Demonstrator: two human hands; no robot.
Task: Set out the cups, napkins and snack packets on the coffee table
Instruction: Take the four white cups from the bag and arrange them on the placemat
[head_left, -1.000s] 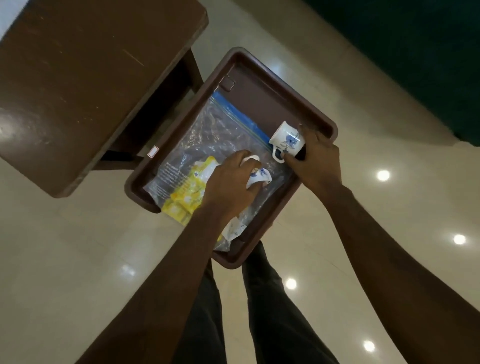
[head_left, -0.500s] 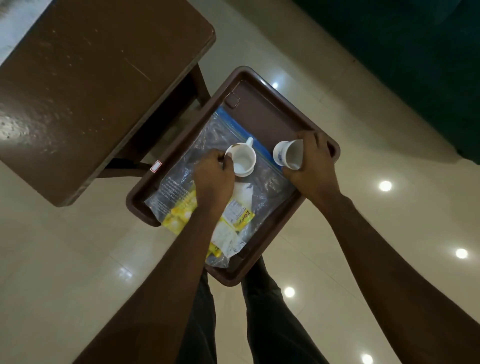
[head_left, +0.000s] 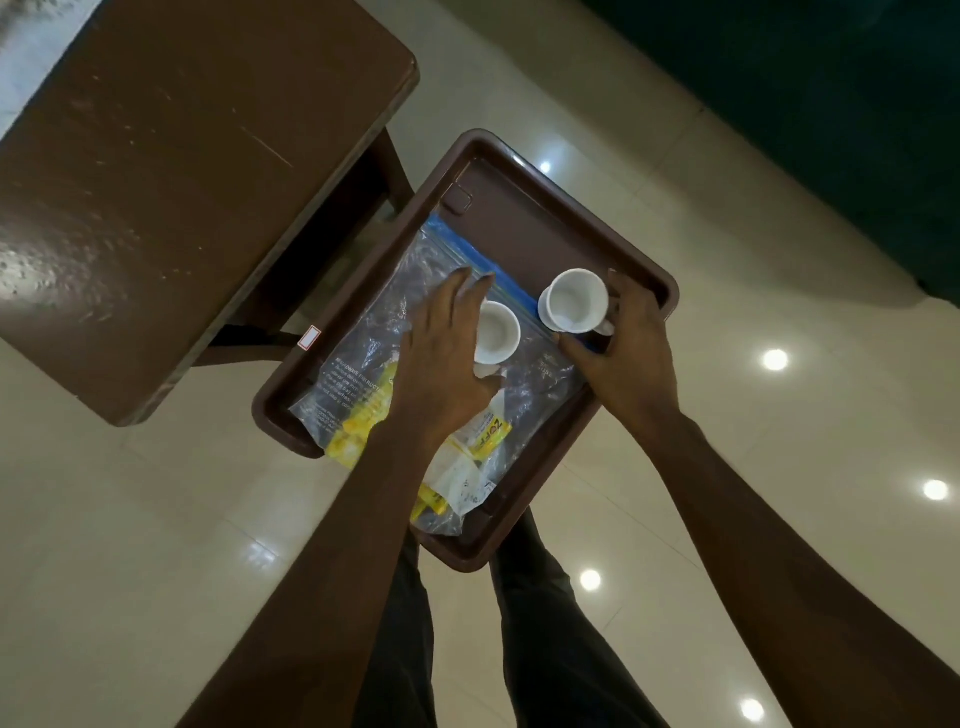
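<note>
A brown tray (head_left: 545, 174) is out in front of me, above my legs. On it lies a clear zip bag (head_left: 405, 291) with yellow snack packets (head_left: 358, 431) and something white inside. Two white cups stand upright, mouths up. The left cup (head_left: 498, 332) rests on the bag. My left hand (head_left: 441, 364) hovers beside it with fingers spread and the thumb just below the cup. The right cup (head_left: 571, 301) sits near the tray's right rim, and my right hand (head_left: 628, 358) wraps around its far side. The brown coffee table (head_left: 182, 182) is at the upper left.
The table's near corner almost meets the tray's left rim, and the table legs show under it. Glossy cream floor tiles with light reflections spread all around. A dark green surface (head_left: 831, 130) fills the upper right. My dark trousers (head_left: 530, 597) are below the tray.
Both cups have been turned from tilted to upright. My left hand has loosened from the left cup's rim and spread its fingers. The view has shifted slightly toward the tray.
</note>
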